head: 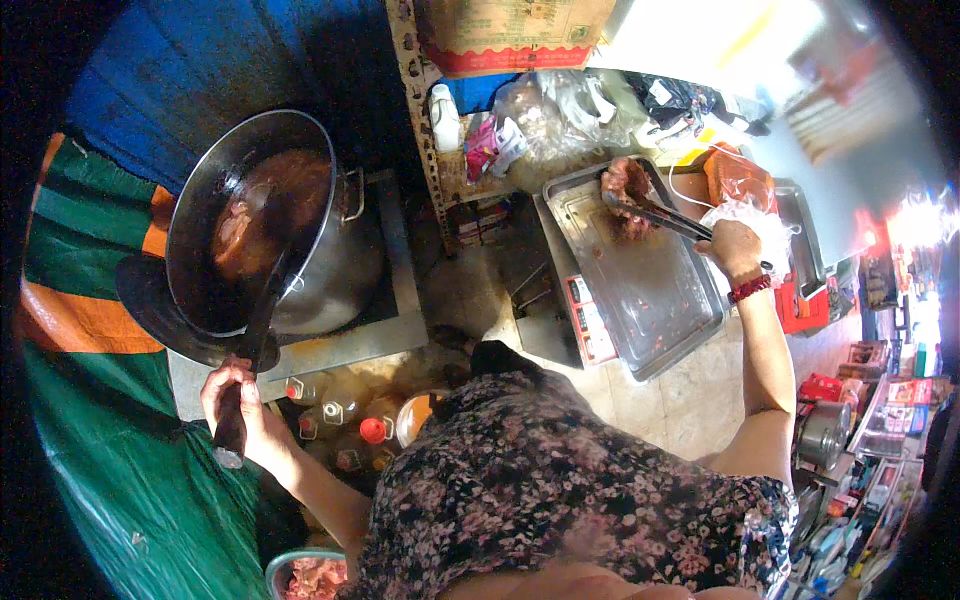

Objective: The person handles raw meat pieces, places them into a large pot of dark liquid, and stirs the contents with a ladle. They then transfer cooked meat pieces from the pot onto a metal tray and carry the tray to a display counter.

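Observation:
At the left stands a large deep metal pot (322, 277) holding brown liquid, with a pale chunk of meat (235, 225) at its surface. My left hand (244, 405) grips the dark handle of a long utensil (259, 322) that reaches into the pot; its far end is hidden in there. My right hand (735, 247) is closed around metal tongs (664, 216) above a rectangular metal tray (645, 292). The tongs' jaws touch a clump of raw-looking meat (626, 184) at the tray's far end. Small meat scraps lie on the tray.
Capped plastic bottles (373, 430) stand on the floor below the pot. A bowl of raw meat (311, 576) sits at the bottom edge. Behind the tray are plastic bags (555, 112) and a cardboard box (517, 34). A green and orange tarp (97, 420) hangs at the left.

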The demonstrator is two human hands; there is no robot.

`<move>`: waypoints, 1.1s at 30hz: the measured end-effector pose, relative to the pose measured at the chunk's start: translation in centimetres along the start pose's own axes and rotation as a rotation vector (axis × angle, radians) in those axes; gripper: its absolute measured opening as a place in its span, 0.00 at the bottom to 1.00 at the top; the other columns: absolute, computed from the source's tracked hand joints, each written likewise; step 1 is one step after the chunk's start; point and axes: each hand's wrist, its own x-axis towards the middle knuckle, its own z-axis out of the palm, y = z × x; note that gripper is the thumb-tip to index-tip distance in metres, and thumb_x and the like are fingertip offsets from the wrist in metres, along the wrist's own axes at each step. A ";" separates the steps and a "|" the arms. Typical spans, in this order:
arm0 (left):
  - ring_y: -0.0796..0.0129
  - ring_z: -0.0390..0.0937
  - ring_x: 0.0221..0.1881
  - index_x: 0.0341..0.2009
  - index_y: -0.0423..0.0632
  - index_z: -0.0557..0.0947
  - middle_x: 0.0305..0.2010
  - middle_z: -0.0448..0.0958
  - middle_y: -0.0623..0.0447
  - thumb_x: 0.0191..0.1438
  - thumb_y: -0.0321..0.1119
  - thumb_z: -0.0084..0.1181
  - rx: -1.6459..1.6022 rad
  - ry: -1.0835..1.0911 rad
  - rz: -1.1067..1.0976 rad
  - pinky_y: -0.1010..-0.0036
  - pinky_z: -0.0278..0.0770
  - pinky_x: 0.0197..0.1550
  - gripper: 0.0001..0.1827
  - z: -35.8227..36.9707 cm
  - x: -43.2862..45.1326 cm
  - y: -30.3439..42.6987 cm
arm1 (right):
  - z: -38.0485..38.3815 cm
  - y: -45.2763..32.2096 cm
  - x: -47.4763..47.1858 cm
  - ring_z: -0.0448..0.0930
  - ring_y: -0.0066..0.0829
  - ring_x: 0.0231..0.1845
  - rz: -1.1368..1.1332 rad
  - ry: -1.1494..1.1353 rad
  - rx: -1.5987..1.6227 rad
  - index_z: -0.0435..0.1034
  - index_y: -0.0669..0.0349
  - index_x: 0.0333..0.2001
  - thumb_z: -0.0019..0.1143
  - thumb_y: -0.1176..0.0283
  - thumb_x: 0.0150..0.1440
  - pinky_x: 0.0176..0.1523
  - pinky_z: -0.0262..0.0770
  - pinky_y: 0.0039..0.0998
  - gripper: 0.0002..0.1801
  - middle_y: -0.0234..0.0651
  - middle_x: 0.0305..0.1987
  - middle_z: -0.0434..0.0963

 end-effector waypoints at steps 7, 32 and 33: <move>0.61 0.72 0.43 0.42 0.39 0.74 0.36 0.74 0.49 0.47 0.31 0.64 0.008 -0.011 0.015 0.62 0.68 0.53 0.19 -0.6 0.0 -0.9 | -3.9 0.3 -0.7 0.81 0.39 0.34 -0.045 -0.129 -0.114 0.79 0.55 0.29 0.69 0.58 0.38 0.37 0.76 0.38 0.16 0.41 0.29 0.80; 0.59 0.74 0.38 0.34 0.40 0.77 0.33 0.75 0.47 0.41 0.33 0.71 0.138 -0.037 0.081 0.66 0.72 0.44 0.18 -1.1 0.0 2.5 | -18.3 -24.4 -0.1 0.78 0.53 0.34 -0.717 0.219 0.565 0.72 0.67 0.36 0.65 0.61 0.44 0.38 0.71 0.42 0.21 0.53 0.31 0.77; 0.58 0.74 0.38 0.34 0.40 0.77 0.34 0.76 0.47 0.40 0.33 0.72 0.148 -0.044 0.111 0.66 0.73 0.43 0.18 -1.1 0.1 2.7 | -17.9 -25.8 0.8 0.78 0.53 0.34 -0.748 0.298 0.591 0.73 0.67 0.36 0.65 0.60 0.45 0.38 0.72 0.43 0.22 0.53 0.31 0.77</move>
